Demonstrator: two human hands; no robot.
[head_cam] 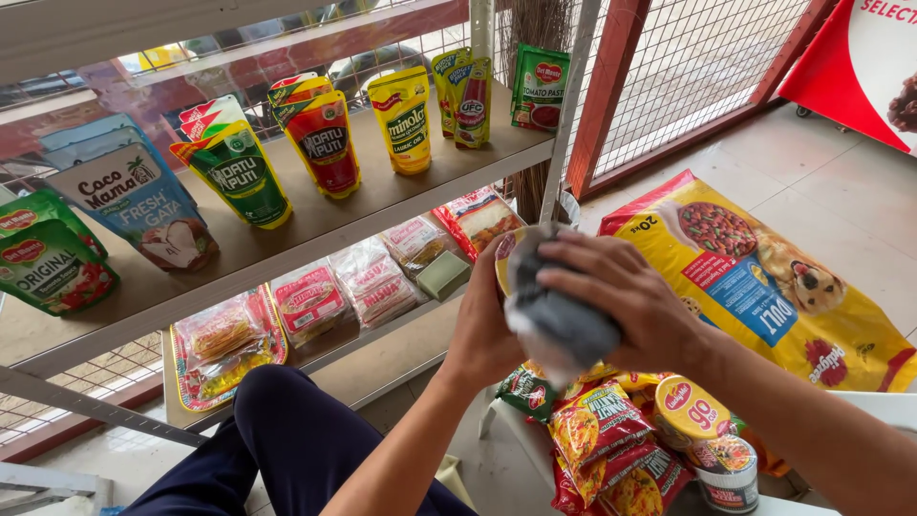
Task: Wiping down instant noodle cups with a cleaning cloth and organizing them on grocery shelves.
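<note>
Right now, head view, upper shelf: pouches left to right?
green sauce pouches → blue coconut pouch → green vinegar pouch → red vinegar pouch → yellow oil pouch → small ketchup pouch → green tomato paste pouch

Mostly hidden under the grey cloth (559, 320) and the right hand (621, 301): a round yellow-rimmed item (503, 260), kind not discernible, gripped from behind by the left hand (482, 330) with its fingers out of sight. Cut off by the frame's edges: the big yellow dog-food bag (764, 287) at right, the green pouches (43, 263) at far left, the small tub (728, 473) at bottom. Obscured behind the mesh: blurred shapes beyond the top shelf (315, 220).
</note>
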